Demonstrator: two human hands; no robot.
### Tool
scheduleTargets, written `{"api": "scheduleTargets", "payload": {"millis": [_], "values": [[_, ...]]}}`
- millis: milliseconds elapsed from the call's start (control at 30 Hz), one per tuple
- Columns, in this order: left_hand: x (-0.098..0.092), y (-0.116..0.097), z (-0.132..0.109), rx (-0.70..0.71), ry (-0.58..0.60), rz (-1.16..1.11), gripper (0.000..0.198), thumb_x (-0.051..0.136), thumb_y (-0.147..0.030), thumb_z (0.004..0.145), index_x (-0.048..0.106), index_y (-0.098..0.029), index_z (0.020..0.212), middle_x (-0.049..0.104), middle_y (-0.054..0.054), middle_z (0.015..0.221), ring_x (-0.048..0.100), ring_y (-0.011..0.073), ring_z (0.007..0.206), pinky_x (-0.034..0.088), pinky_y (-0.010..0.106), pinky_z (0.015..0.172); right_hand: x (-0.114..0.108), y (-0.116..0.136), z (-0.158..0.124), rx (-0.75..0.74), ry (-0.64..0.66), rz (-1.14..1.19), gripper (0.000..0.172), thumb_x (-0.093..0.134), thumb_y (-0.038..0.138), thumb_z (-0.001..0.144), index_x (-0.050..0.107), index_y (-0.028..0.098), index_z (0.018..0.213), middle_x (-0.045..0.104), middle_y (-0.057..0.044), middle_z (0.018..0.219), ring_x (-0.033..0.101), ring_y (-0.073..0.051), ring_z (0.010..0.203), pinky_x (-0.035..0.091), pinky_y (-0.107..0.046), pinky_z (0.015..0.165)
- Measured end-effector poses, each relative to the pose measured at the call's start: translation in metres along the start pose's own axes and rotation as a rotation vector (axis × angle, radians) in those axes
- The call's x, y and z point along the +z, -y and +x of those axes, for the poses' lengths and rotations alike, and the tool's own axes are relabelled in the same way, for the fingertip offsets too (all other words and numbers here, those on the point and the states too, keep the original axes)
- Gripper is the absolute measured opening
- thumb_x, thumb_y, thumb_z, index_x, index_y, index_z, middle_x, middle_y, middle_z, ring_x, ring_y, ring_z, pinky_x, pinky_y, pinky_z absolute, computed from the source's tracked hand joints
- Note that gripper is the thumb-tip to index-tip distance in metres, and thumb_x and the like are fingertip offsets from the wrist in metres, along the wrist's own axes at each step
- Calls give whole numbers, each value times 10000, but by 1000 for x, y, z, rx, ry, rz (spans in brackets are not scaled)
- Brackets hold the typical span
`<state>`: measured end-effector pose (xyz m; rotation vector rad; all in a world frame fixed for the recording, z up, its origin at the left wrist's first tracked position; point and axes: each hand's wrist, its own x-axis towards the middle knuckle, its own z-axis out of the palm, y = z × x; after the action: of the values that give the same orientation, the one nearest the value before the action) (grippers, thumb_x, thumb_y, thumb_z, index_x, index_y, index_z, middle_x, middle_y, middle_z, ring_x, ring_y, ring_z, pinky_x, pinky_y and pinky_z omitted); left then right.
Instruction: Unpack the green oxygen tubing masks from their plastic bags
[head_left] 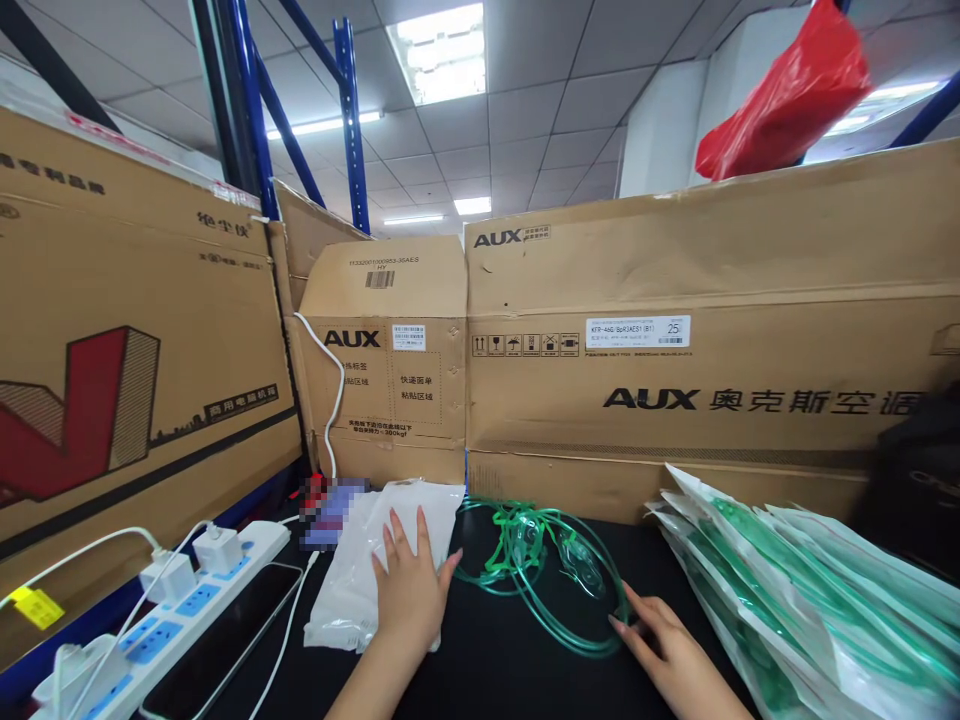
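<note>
Lower left of your frame: a white power strip (pixel 196 602) with plugs (pixel 219 548) seated, a dark-screened phone (pixel 229 632) beside it. Centre right, you have brown AUX cardboard (pixel 540 390); upper right, a red plastic bag (pixel 787 95); upper left, blue rack posts (pixel 350 130).

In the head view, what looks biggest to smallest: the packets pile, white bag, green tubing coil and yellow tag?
1. Packets pile
2. White bag and green tubing coil: too alike to rank
3. Yellow tag
</note>
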<state>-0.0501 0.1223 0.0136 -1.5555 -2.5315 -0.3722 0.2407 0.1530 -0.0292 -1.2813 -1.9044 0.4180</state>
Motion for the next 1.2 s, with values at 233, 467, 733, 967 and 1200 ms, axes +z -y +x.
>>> {"api": "scheduleTargets", "payload": {"millis": [233, 467, 733, 967, 1200], "values": [[8, 40, 33, -155, 128, -48, 880, 292, -681, 741, 179, -86, 1380, 220, 313, 1399, 166, 478, 1270, 174, 663, 916, 0, -1, -1, -28, 23, -57, 416, 449, 384, 759, 614, 158, 1067, 596, -70, 763, 598, -199, 714, 497, -295, 712], [17, 54, 45, 35, 193, -101, 826, 351, -621, 765, 217, -76, 1372, 355, 226, 1376, 296, 344, 1271, 221, 435, 1006, 1, -4, -2, -23, 49, -82, 450, 432, 397, 763, 597, 140, 1093, 590, -83, 800, 596, -205, 769, 481, -309, 770], [4, 45, 37, -28, -42, 14, 583, 432, -406, 834, 310, -153, 1345, 510, 216, 1185, 424, 329, 1163, 240, 442, 950, 4, -9, -3, -42, 39, -71, 430, 428, 382, 768, 598, 137, 1078, 573, -86, 815, 584, -204, 774, 473, -326, 788], [-2, 53, 38, -154, -176, 96, 512, 377, -310, 864, 332, -100, 1329, 480, 271, 1177, 490, 374, 1049, 351, 456, 792, 4, -7, -3, -56, 42, -73, 399, 429, 363, 771, 602, 157, 1066, 572, -71, 797, 583, -189, 746, 482, -303, 752], [15, 48, 35, -81, -68, 70, 441, 469, -279, 819, 506, -100, 1220, 457, 254, 1289, 326, 388, 1241, 243, 525, 954, 15, -10, -4, -100, -28, -123, 439, 419, 321, 811, 506, 156, 1207, 596, -97, 902, 573, -217, 835, 474, -366, 796]]}}
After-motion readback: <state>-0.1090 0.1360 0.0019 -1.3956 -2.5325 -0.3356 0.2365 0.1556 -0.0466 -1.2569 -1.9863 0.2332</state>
